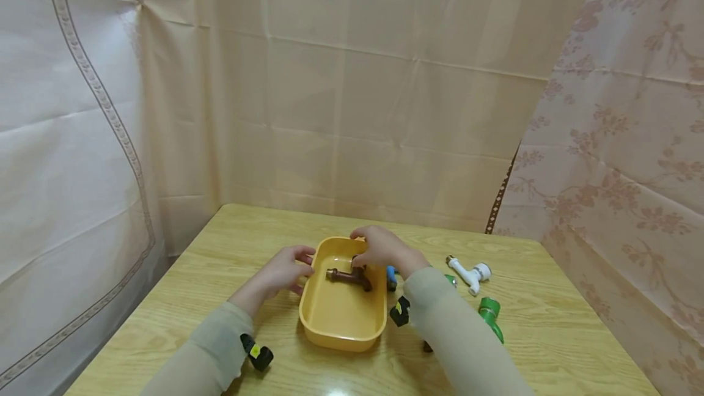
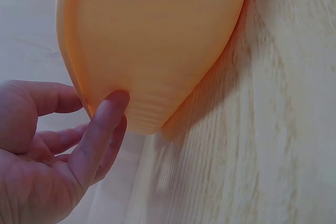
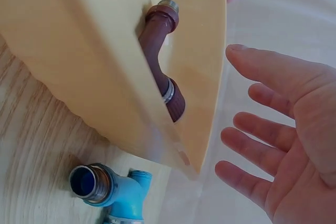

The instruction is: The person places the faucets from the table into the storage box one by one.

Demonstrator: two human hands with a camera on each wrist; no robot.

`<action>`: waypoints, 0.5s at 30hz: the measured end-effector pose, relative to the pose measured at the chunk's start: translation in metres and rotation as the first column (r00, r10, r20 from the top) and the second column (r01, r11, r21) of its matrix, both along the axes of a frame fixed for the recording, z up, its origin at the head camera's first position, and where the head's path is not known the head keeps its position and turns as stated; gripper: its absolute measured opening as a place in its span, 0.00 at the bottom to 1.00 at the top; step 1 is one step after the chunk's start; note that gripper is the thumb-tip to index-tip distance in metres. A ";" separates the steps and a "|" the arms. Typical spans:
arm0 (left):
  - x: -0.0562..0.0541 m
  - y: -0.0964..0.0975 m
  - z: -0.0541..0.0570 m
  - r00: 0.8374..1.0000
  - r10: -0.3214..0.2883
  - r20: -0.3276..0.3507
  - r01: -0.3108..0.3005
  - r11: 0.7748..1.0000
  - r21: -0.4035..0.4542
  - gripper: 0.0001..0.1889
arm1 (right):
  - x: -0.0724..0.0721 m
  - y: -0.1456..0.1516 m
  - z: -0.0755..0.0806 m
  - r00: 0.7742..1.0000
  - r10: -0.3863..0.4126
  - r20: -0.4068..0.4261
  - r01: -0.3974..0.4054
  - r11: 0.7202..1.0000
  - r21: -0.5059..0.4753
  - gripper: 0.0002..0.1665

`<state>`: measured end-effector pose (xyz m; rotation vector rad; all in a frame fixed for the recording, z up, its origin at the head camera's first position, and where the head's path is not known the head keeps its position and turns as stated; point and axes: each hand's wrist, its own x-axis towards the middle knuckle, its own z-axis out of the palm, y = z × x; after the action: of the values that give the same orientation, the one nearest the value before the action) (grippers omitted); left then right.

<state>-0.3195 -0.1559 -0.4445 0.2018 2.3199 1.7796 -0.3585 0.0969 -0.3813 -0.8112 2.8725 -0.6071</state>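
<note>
A brown faucet (image 1: 349,277) with a threaded brass end lies inside a yellow plastic basin (image 1: 343,319) on the table. My right hand (image 1: 383,249) is over the basin's far right corner. Its fingers are spread and hold nothing in the right wrist view, where the faucet (image 3: 155,51) lies beyond the near wall. At the basin's left side is my left hand (image 1: 280,275), its fingers loosely bent. In the left wrist view, fingertips (image 2: 116,100) lie against the outer wall of the basin (image 2: 157,35), and another finger reaches the rim.
Right of the basin are a blue pipe-like fitting (image 3: 126,195), a white faucet (image 1: 470,275) and a green faucet (image 1: 489,316), partly hidden by my right sleeve. The wood-grain table (image 1: 264,225) ends against hanging cloth (image 1: 357,109) at the back and sides.
</note>
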 end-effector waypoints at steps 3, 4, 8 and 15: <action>0.000 0.000 0.000 1.000 0.001 0.005 -0.001 1.000 0.001 0.28 | 0.001 0.003 0.002 1.000 -0.007 -0.003 0.007 1.000 -0.002 0.37; 0.000 0.000 0.001 1.000 0.001 0.006 -0.001 1.000 0.000 0.28 | 0.002 0.005 0.003 1.000 -0.008 -0.004 0.008 1.000 -0.004 0.37; -0.002 0.000 0.001 1.000 0.005 0.007 -0.005 1.000 -0.001 0.28 | 0.001 0.010 0.005 1.000 -0.002 -0.024 0.002 1.000 -0.004 0.36; -0.003 0.001 -0.001 1.000 0.001 0.005 -0.001 1.000 -0.008 0.27 | 0.006 0.018 0.010 0.999 -0.004 -0.042 0.004 1.000 -0.005 0.35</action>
<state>-0.3224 -0.1554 -0.4450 0.1945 2.3232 1.7695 -0.3522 0.1153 -0.3711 -0.8295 2.9119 -0.6053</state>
